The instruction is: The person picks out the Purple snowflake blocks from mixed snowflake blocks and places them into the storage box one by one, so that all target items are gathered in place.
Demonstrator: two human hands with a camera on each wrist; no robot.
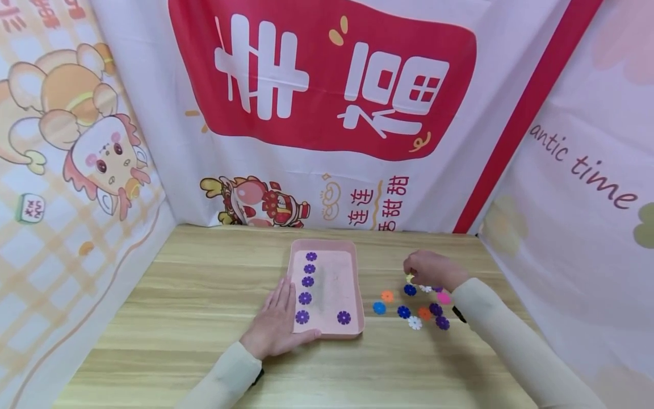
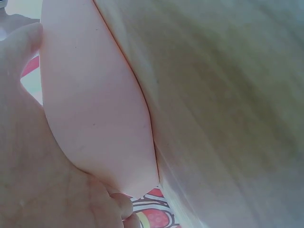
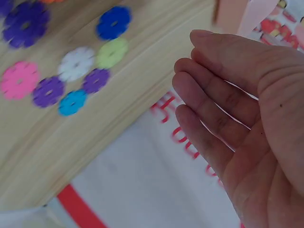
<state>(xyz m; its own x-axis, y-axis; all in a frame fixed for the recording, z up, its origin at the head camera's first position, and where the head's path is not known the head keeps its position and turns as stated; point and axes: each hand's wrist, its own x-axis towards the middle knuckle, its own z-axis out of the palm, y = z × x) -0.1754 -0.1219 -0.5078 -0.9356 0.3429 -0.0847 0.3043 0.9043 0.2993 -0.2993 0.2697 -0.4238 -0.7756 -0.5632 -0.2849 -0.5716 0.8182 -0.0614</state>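
Observation:
My left hand (image 1: 276,326) rests against the near left corner of a shallow pink tray (image 1: 360,295), fingers straight along its left side and thumb at its near edge. In the left wrist view, palm and thumb lie by the tray's outer wall (image 2: 95,95). Inside, several purple flower-shaped discs (image 1: 307,282) form a column on the left; another purple disc (image 1: 344,317) sits near right. My right hand (image 1: 431,268) hovers over loose discs, fingers loosely bent, nothing visible between them. Below its fingertips in the head view lies a yellow-green disc (image 3: 112,53), beside a dark blue disc (image 3: 114,23).
Right of the tray, the wooden table (image 1: 214,272) holds several more flower discs: orange (image 1: 387,296), light blue (image 1: 379,308), white (image 1: 415,322), pink (image 1: 443,298) and purple (image 1: 442,322). Printed cloth (image 1: 327,113) hangs along the back and both sides.

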